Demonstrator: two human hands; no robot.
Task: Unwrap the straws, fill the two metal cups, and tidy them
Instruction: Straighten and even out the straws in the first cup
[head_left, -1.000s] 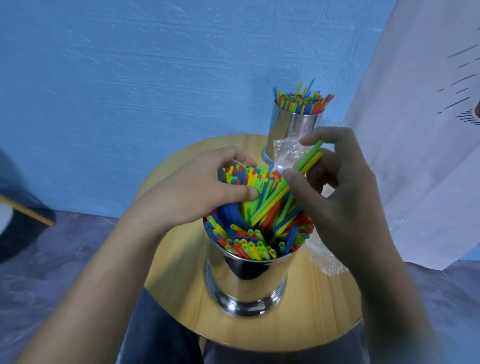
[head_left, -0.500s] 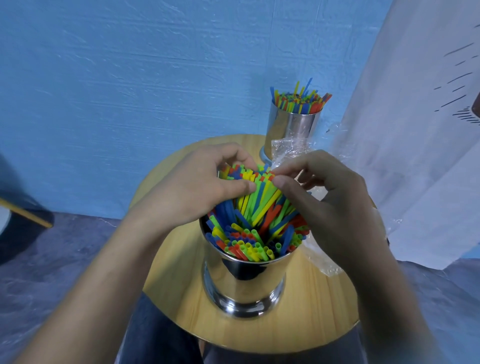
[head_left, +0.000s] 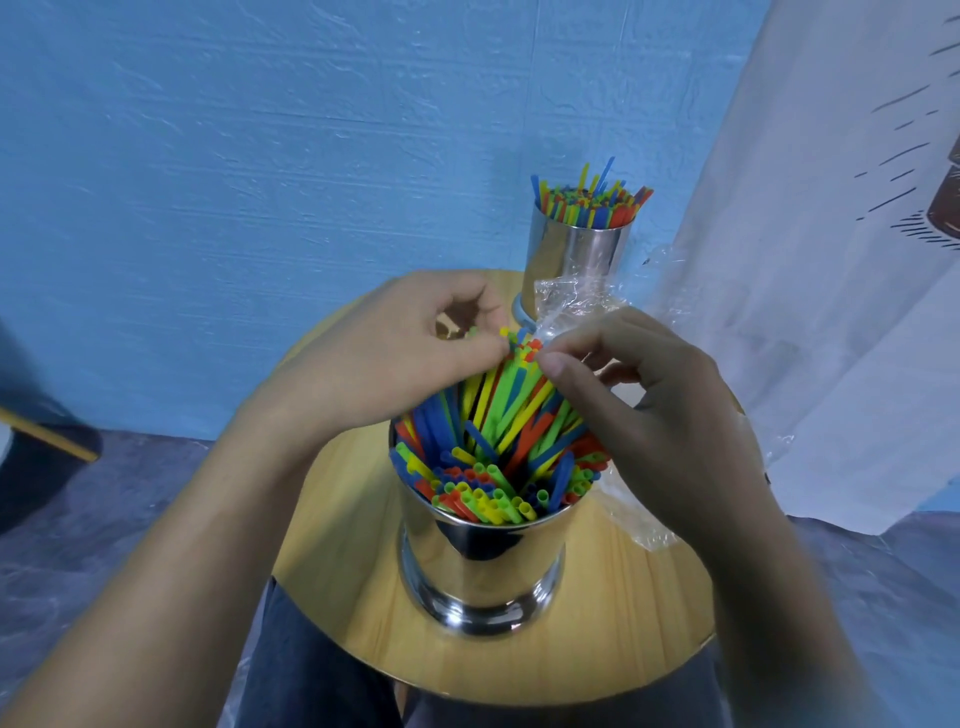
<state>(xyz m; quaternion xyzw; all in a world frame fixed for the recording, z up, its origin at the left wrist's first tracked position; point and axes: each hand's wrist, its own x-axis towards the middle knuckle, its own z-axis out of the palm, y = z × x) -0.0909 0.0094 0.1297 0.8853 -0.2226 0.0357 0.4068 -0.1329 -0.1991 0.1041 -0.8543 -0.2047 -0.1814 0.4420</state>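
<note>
The left hand (head_left: 395, 358) comes in from the side with its fingers curled, thumb and fingertips pinching the tops of a leaning bunch of straws (head_left: 511, 410). Right under both hands stands the near cup (head_left: 483, 566) on the round table (head_left: 337, 545), crammed with straws. Most stand low around the rim, while the pinched bunch slants up out of the middle. The right hand (head_left: 660, 415) meets the left at those same tips, thumb and forefinger nipped onto them from the other side. Crinkled clear wrapper (head_left: 571, 299) lies just beyond and beneath the right hand. Past it, further from the person, the far cup (head_left: 576, 260) looks packed full. A white cloth (head_left: 831, 260) hangs to the right of it all.

To me the unwrapping and filling seem done, and this is the tidying. Next, I'd say, the tall bunch wants settling down level with the rest, gently, so nothing springs out or tips the cup.
</note>
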